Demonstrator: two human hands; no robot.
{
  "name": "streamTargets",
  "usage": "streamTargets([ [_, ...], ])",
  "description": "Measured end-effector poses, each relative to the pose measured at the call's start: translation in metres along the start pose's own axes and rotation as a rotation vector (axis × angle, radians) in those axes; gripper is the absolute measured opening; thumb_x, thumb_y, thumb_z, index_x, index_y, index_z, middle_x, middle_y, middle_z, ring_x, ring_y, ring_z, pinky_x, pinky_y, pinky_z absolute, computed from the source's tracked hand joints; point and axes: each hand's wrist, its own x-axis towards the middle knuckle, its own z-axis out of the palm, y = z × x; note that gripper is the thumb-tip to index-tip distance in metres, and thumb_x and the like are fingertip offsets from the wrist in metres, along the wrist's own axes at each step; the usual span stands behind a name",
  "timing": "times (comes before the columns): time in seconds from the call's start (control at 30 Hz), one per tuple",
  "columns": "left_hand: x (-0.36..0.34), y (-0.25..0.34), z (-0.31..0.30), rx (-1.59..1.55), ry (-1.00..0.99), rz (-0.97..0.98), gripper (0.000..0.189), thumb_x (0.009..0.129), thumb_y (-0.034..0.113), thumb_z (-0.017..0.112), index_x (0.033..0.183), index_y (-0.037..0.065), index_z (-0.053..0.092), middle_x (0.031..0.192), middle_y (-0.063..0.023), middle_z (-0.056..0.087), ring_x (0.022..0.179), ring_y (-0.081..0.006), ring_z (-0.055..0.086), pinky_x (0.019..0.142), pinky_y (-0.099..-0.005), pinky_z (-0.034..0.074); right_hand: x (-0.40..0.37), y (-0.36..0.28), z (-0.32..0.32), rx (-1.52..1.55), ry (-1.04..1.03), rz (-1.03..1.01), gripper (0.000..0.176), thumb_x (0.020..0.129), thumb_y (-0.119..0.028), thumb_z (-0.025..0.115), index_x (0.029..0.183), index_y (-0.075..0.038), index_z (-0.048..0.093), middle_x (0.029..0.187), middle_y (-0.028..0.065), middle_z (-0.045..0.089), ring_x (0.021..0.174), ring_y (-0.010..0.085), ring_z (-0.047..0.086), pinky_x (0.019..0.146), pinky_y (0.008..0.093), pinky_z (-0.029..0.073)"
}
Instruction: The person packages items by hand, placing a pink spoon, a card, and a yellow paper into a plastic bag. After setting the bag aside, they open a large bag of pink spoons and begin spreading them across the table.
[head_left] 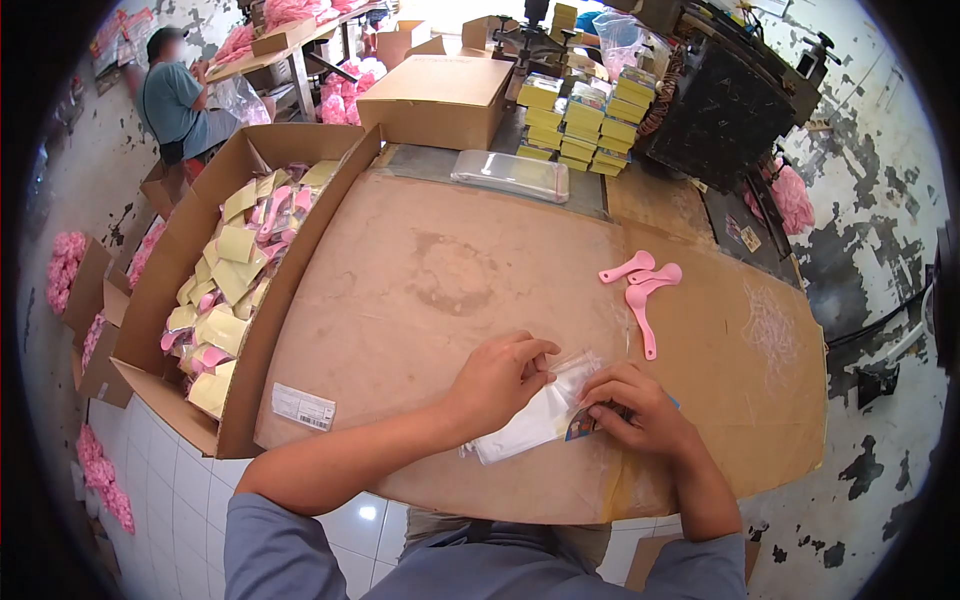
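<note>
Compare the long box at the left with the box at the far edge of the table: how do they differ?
The long box is open; the far box is covered on top. The long box shows packets with pink scoops inside, while the far box's contents are hidden. The long box looks longer and narrower; the far box looks squatter. Both are brown cardboard.

Both forearms reach in over the work, bare below the short sleeves. The left hand [500,385] has its fingers curled, thumb and fingertips drawn close together, the forearm slanting in from the side. The right hand [635,405] faces it, just apart, palm down, fingers bent inward, thumb tucked beneath, with the elbow bent close to the body.
</note>
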Motion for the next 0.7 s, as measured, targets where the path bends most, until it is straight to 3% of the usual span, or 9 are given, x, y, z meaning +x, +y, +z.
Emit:
streamTargets([
  [0.17,0.001,0.001,-0.006,0.008,-0.004,0.01,0.019,0.091,0.008,0.076,0.11,0.003,0.076,0.091,-0.0105,0.068,0.079,-0.0201,0.067,0.073,-0.0335,0.055,0.001,0.0,-0.001,-0.035,0.028,-0.021,0.012,0.089,-0.005,0.073,0.1,-0.007,0.072,0.11,0.0043,0.074,0.107,0.0243,0.067,0.099,0.0387,0.045],
  [0.37,0.004,0.015,-0.013,-0.047,-0.059,-0.072,0.016,0.094,0.007,0.073,0.109,0.0,0.074,0.087,-0.0062,0.067,0.073,-0.0123,0.063,0.07,-0.0293,0.053,-0.002,0.006,0.001,-0.057,0.049,-0.108,0.013,0.09,-0.009,0.073,0.103,-0.008,0.071,0.106,0.0053,0.072,0.107,0.0248,0.068,0.098,0.0406,0.046],
  [0.7,0.008,0.001,-0.013,-0.22,-0.089,-0.223,0.028,0.099,0.007,0.069,0.126,-0.001,0.07,0.094,-0.0018,0.071,0.076,-0.0046,0.062,0.068,-0.0235,0.052,-0.007,0.015,0.003,-0.044,0.057,-0.092,0.014,0.091,-0.008,0.072,0.105,-0.007,0.071,0.112,0.0076,0.075,0.109,0.0253,0.07,0.105,0.0437,0.049],
])
